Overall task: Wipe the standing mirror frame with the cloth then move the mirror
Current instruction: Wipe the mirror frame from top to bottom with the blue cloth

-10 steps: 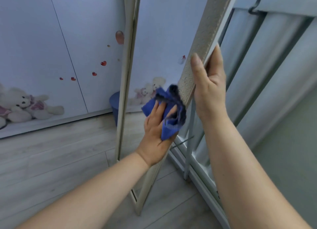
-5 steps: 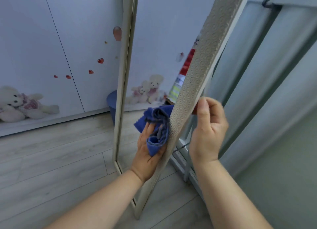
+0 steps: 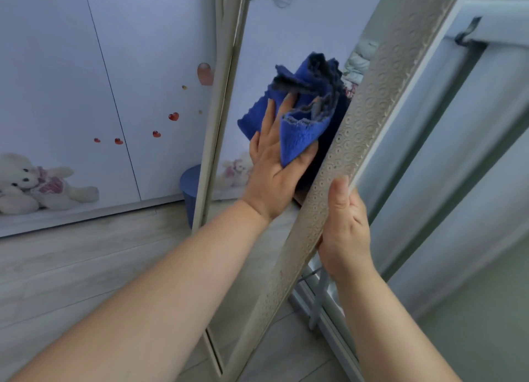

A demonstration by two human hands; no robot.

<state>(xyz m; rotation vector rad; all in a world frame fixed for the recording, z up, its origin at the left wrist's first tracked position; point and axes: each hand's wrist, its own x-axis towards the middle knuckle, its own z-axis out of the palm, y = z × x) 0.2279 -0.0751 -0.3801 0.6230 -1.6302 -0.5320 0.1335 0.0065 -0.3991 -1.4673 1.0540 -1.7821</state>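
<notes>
The tall standing mirror leans across the view, its embossed cream frame [image 3: 369, 101] running from top right down to the floor. My right hand [image 3: 345, 233] grips the frame's right rail from behind, thumb on the front. My left hand [image 3: 272, 175] holds a bunched blue cloth [image 3: 303, 115] pressed against the glass beside the inner edge of that rail. The frame's left rail [image 3: 220, 95] stands upright at centre. The mirror's foot reaches the wood floor at the bottom.
White wardrobe doors [image 3: 86, 81] with teddy bear and heart pictures stand at the left. A blue round bin [image 3: 190, 192] sits behind the left rail. Pale panels and a rail [image 3: 458, 152] lie close behind the mirror at the right. Grey wood floor [image 3: 71, 281] lies at the lower left.
My left hand has slid the cloth upward along the inside of the right rail. My right hand dropped down the rail earlier and now grips it below the cloth.
</notes>
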